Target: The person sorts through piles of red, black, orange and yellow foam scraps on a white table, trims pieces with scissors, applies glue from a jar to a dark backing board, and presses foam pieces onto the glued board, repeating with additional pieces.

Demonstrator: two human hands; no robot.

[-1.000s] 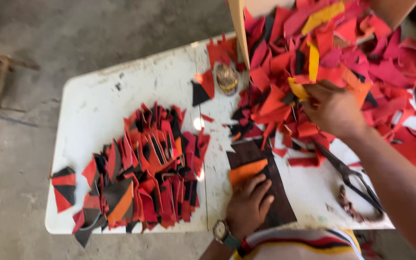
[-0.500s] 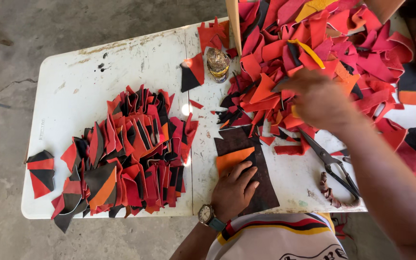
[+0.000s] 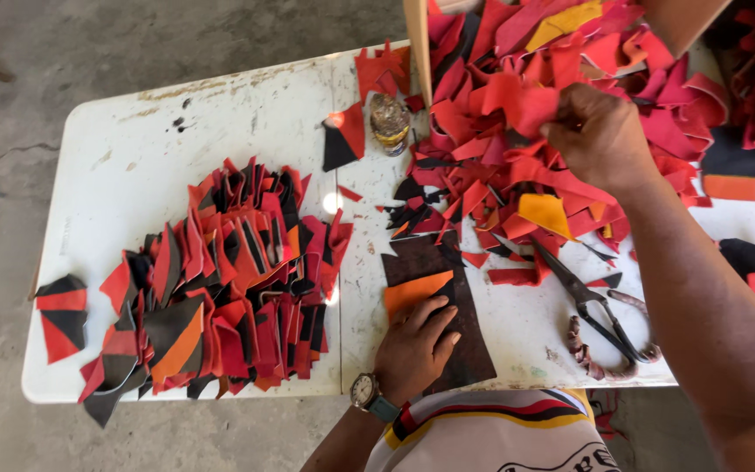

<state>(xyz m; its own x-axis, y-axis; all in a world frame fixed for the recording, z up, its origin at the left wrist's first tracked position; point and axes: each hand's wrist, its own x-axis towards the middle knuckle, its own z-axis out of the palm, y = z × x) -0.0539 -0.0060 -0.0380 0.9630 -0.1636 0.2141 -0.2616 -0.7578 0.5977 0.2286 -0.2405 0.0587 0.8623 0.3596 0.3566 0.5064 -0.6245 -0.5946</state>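
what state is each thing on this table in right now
left hand: flat, pressing the dark sheet
right hand: fingers pinched on a red scrap in the loose heap
dark sheet: lying flat by the near edge, orange piece on it
orange piece: flat, partly under the left hand
scissors: closed, lying unheld
sorted pieces: stacked in overlapping rows
small jar: upright

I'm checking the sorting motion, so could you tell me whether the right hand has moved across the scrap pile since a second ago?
Yes. The right hand has moved away from the scissors, up into the pile of red scraps.
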